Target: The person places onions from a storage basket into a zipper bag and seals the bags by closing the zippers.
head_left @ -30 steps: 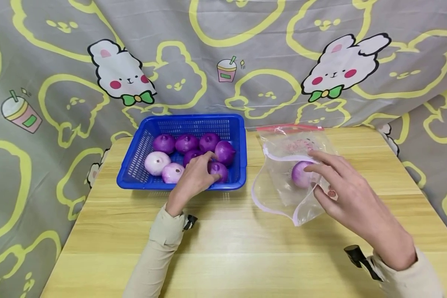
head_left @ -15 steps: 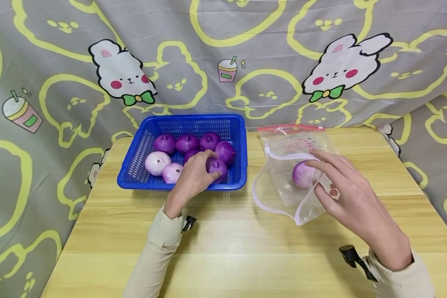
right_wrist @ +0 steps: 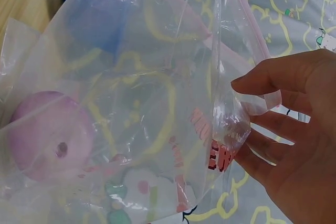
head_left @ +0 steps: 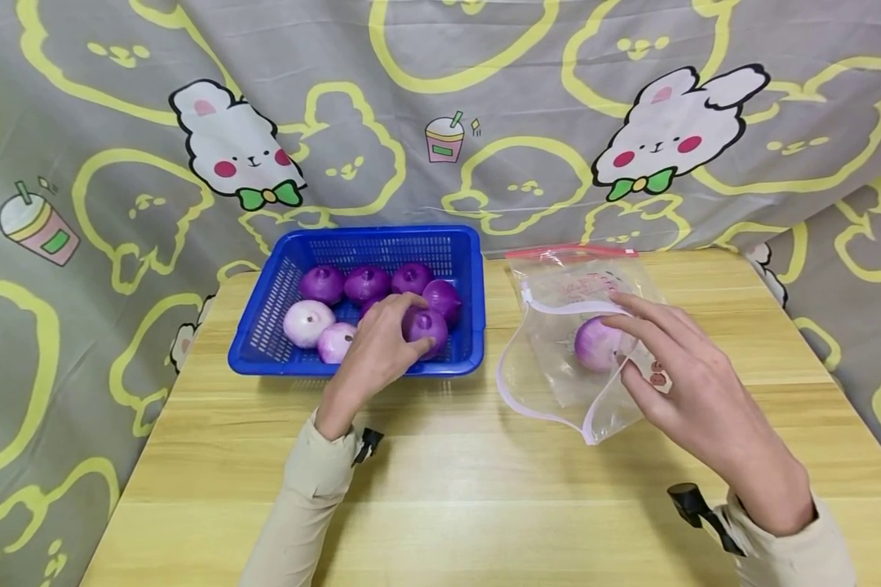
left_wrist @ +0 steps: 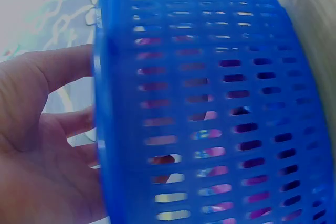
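My left hand (head_left: 378,342) reaches over the near rim of the blue plastic basket (head_left: 279,364) and grips a purple onion (head_left: 427,328) at its front right. In the left wrist view the basket wall (left_wrist: 210,98) hides the fingertips and the gripped onion. At the right, my right hand (head_left: 697,399) holds the side of a clear zip bag (head_left: 543,375), its mouth spread wide. A pale purple onion (head_left: 595,344) is inside the bag. The right wrist view has the bag's edge between thumb and fingers (right_wrist: 257,80), with the bagged onion (right_wrist: 47,135) at left.
Several more onions lie in the basket, dark purple ones (head_left: 367,284) at the back and white ones (head_left: 308,323) at the left. The wooden table (head_left: 440,489) extends in front. A patterned cloth (head_left: 382,122) hangs behind it.
My left fingers have closed round the front-right onion, which has shifted slightly up and left. The right hand stays almost in place at the bag.
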Available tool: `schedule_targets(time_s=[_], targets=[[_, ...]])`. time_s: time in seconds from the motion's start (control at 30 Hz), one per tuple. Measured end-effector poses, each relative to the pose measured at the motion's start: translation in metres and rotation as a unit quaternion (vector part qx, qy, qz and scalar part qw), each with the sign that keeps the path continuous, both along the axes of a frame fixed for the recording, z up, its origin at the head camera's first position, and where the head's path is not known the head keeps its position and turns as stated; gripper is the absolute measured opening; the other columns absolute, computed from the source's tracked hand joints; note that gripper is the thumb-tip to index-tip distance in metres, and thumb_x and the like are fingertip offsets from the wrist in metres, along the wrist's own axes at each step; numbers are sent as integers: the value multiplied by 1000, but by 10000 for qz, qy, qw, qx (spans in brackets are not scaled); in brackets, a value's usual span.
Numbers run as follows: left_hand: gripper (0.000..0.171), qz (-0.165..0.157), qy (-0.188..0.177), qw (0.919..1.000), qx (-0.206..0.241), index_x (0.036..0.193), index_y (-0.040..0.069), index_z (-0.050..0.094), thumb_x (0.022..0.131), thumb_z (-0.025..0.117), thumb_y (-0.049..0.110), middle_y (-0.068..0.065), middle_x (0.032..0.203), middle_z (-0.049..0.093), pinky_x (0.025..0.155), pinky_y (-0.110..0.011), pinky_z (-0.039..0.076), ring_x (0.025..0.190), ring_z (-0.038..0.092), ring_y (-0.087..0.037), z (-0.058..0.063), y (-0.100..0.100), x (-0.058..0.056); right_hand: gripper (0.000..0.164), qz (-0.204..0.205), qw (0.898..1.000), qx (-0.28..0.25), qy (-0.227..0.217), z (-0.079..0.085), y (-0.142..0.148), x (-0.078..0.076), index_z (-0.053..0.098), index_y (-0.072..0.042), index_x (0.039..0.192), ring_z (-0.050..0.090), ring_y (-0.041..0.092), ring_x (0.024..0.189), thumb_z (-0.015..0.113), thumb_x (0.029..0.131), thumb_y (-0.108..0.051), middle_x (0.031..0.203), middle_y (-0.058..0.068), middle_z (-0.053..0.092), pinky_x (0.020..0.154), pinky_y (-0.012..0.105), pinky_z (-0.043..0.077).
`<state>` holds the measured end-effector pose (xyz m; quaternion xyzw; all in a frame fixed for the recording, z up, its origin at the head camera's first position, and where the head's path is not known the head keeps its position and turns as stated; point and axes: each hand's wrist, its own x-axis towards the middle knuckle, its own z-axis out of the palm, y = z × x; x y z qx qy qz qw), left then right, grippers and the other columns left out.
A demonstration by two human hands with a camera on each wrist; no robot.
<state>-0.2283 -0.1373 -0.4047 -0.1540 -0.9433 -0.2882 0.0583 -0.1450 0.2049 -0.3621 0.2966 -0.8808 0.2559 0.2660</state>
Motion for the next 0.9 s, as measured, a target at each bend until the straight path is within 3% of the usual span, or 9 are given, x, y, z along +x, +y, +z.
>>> schedule_targets(time_s=[0.2, 0.47, 0.73, 0.9], targets=[[44, -219, 512, 9983, 180, 120, 10, 64, 81, 83, 18, -8, 127, 62, 100, -45, 45, 119, 54, -28, 13, 6, 11, 42, 41, 9999, -118, 102, 1, -1, 0, 65, -4, 126, 52, 23, 112, 49, 91, -20, 142, 12, 55, 64, 14, 39], [48, -646, 1247, 9889, 493, 122, 10, 64, 80, 84, 20, -7, 129, 62, 104, -40, 42, 122, 54, -25, 27, 16, 28, 43, 14, 9999, -55, 85, 2, -1, 0, 64, -4, 127, 53, 25, 115, 48, 91, -21, 143, 12, 55, 67, 15, 39], [50, -1294, 1445, 9788, 650, 125, 9, 61, 82, 83, 22, -4, 125, 62, 102, -34, 45, 119, 54, -19, 44, 32, 58, 44, 129, 9997, -167, 143, 0, -4, 0, 64, -3, 127, 53, 28, 117, 46, 91, -21, 141, 13, 56, 72, 15, 37], [48, -1658, 1478, 9733, 585, 124, 9, 60, 84, 81, 26, -7, 131, 59, 103, -34, 46, 123, 52, -18, 49, 50, 76, 45, 94, 9997, -123, 175, 1, -5, 2, 64, -3, 127, 53, 28, 117, 44, 91, -21, 141, 14, 56, 67, 16, 40]])
